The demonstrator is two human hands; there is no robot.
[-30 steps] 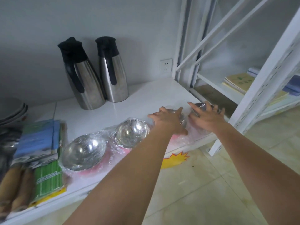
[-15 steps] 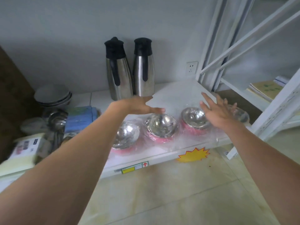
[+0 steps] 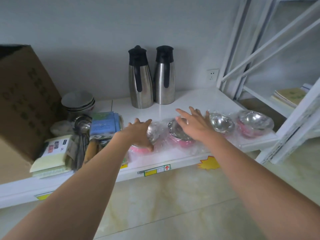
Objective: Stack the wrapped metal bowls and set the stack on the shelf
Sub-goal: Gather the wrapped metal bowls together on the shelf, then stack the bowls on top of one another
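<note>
Flanking the wrapped bowls (image 3: pixel 180 135): packets (image 3: pixel 103 124) left, flasks (image 3: pixel 150 78) behind

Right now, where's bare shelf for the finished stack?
Free: the white shelf strip behind the wrapped bowls, right of the two steel jugs, up to the rack post. Crowded: the front edge with the bowl row and both hands, and the left end with box, packets, ceramic bowls.

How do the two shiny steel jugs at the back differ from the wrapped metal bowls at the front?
The jugs stand tall and narrow with black lids and handles; the wrapped bowls sit low and wide, open-topped, with pink outsides. The jugs are bare, the bowls in clear plastic. The jugs stand untouched by the wall; the hands reach over the bowls. Both are shiny metal on the same white shelf.
</note>
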